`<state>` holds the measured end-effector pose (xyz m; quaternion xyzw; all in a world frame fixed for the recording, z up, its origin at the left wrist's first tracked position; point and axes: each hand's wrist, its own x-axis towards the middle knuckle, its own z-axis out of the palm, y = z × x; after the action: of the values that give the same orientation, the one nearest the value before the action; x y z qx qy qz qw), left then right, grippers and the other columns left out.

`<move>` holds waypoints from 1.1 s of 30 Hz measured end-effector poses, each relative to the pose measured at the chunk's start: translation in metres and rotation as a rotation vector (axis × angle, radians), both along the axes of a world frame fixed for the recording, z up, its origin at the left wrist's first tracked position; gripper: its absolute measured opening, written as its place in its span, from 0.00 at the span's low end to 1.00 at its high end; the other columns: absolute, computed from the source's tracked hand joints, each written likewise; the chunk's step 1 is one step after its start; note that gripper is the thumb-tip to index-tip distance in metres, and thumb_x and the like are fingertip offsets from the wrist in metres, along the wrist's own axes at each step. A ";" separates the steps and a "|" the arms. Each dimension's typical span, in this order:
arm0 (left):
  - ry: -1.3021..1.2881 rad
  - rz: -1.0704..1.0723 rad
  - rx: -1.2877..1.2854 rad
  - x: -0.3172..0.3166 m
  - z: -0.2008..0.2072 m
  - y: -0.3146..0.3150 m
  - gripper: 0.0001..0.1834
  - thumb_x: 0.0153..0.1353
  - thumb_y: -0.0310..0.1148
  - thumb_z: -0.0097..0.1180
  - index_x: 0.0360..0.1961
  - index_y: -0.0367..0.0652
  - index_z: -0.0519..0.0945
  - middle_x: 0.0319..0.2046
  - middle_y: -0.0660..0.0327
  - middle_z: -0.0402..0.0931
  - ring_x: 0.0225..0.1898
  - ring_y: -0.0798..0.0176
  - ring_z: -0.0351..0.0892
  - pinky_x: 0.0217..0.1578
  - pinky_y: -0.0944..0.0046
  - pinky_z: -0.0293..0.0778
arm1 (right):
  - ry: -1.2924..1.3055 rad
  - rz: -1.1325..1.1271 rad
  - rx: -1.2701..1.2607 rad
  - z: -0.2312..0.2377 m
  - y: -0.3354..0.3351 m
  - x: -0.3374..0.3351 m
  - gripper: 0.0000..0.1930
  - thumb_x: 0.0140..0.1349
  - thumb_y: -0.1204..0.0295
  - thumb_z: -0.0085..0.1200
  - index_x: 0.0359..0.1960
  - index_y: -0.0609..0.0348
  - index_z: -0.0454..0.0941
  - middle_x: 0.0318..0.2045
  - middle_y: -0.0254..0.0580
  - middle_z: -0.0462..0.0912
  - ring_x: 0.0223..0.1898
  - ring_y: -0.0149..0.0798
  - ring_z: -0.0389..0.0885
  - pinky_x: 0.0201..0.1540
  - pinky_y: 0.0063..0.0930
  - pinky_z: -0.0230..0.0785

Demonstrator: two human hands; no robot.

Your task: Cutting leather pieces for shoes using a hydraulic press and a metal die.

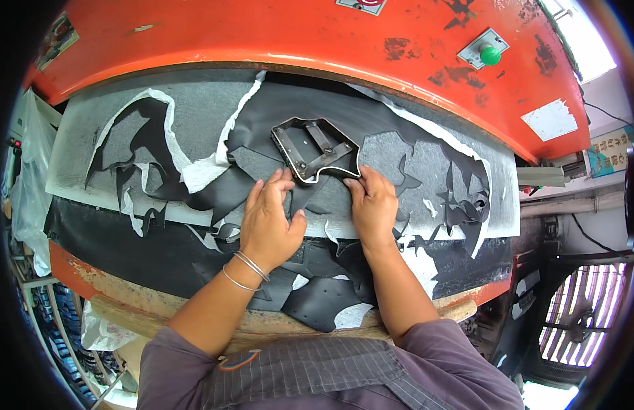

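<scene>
Head: 2 hands (269,217) (375,208) at frame (327,146), black material (298,139) inside.

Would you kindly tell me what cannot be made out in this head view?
- Head view: the underside of the metal frame, hidden by its own body.
- Head view: both palms, hidden by the backs of the left hand and right hand.
- Head view: the top of the red machine, cut off by the upper picture edge.

A slatted window (563,301) (dark-framed) glows at lower right
</scene>
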<state>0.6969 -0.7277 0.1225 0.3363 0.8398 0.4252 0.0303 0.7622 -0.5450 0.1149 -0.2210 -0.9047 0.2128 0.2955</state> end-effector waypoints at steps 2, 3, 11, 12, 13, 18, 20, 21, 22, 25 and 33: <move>0.003 0.009 0.000 -0.001 0.000 0.001 0.23 0.49 0.27 0.56 0.47 0.38 0.63 0.56 0.45 0.72 0.65 0.47 0.63 0.66 0.48 0.50 | -0.001 0.016 0.053 0.000 0.002 -0.001 0.14 0.50 0.73 0.65 0.39 0.62 0.80 0.39 0.48 0.83 0.40 0.49 0.80 0.46 0.36 0.72; -0.009 0.009 0.004 -0.001 -0.001 0.001 0.23 0.50 0.27 0.56 0.47 0.38 0.64 0.56 0.45 0.72 0.65 0.48 0.63 0.66 0.48 0.50 | -0.004 0.034 0.057 0.000 0.003 -0.001 0.14 0.50 0.73 0.65 0.38 0.62 0.80 0.38 0.48 0.83 0.40 0.49 0.80 0.46 0.36 0.72; 0.021 0.048 -0.032 -0.001 0.003 0.005 0.22 0.49 0.23 0.56 0.45 0.39 0.64 0.53 0.43 0.74 0.64 0.49 0.65 0.65 0.51 0.51 | 0.008 0.088 0.082 0.001 0.009 -0.004 0.16 0.47 0.71 0.65 0.38 0.62 0.80 0.38 0.47 0.83 0.41 0.48 0.80 0.46 0.36 0.71; -0.028 0.042 0.025 0.000 0.000 0.004 0.22 0.50 0.26 0.57 0.46 0.38 0.65 0.54 0.44 0.74 0.64 0.50 0.66 0.64 0.51 0.53 | 0.023 0.091 0.087 0.003 0.010 -0.001 0.16 0.47 0.71 0.65 0.38 0.62 0.80 0.38 0.47 0.83 0.41 0.48 0.80 0.46 0.36 0.71; -0.066 0.034 0.089 -0.001 -0.001 0.002 0.22 0.51 0.28 0.58 0.47 0.38 0.66 0.55 0.45 0.73 0.63 0.50 0.67 0.63 0.52 0.56 | -0.017 0.133 0.064 0.008 0.012 0.003 0.19 0.47 0.69 0.66 0.41 0.62 0.80 0.40 0.48 0.83 0.42 0.49 0.80 0.47 0.36 0.70; -0.198 0.271 0.433 -0.039 0.038 -0.025 0.10 0.62 0.31 0.56 0.41 0.37 0.76 0.39 0.59 0.79 0.38 0.69 0.75 0.43 0.67 0.71 | 0.282 0.078 -0.157 0.055 0.049 0.018 0.35 0.54 0.64 0.64 0.62 0.64 0.65 0.61 0.54 0.68 0.62 0.51 0.66 0.65 0.41 0.56; 0.207 0.399 0.592 -0.073 0.073 -0.043 0.10 0.67 0.32 0.51 0.32 0.37 0.76 0.28 0.62 0.78 0.32 0.72 0.73 0.35 0.69 0.70 | 0.682 0.073 -0.103 0.119 0.068 0.009 0.32 0.64 0.61 0.54 0.65 0.65 0.59 0.66 0.59 0.59 0.68 0.51 0.56 0.69 0.40 0.45; 0.301 0.519 0.645 -0.077 0.098 -0.051 0.11 0.67 0.32 0.50 0.30 0.36 0.76 0.29 0.60 0.77 0.32 0.69 0.73 0.35 0.67 0.69 | 0.734 -0.001 0.080 0.144 0.079 0.007 0.33 0.65 0.58 0.51 0.66 0.64 0.57 0.67 0.60 0.56 0.69 0.53 0.52 0.70 0.43 0.42; 0.559 0.553 0.660 -0.090 0.114 -0.065 0.11 0.67 0.31 0.49 0.29 0.36 0.76 0.28 0.58 0.76 0.31 0.63 0.73 0.36 0.64 0.69 | 0.788 -0.074 0.261 0.165 0.084 0.002 0.34 0.66 0.55 0.49 0.67 0.64 0.55 0.68 0.62 0.52 0.71 0.55 0.47 0.70 0.46 0.38; 0.725 0.445 0.447 -0.109 0.159 -0.077 0.15 0.67 0.35 0.50 0.25 0.35 0.72 0.24 0.53 0.71 0.27 0.54 0.70 0.31 0.59 0.66 | 0.653 -0.340 0.512 0.200 0.099 -0.018 0.35 0.68 0.52 0.44 0.68 0.64 0.52 0.69 0.62 0.46 0.71 0.60 0.41 0.70 0.52 0.34; 0.225 0.113 0.121 0.051 0.086 -0.136 0.16 0.60 0.35 0.58 0.19 0.40 0.73 0.20 0.54 0.70 0.22 0.54 0.70 0.26 0.57 0.66 | 0.039 0.448 -0.055 0.100 -0.010 0.134 0.22 0.56 0.64 0.62 0.50 0.62 0.75 0.42 0.51 0.80 0.47 0.51 0.77 0.52 0.42 0.67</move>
<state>0.7478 -0.8634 0.2083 0.3350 0.8283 0.4358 -0.1084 0.8965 -0.5553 0.2145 -0.0183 -0.9193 0.3017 0.2520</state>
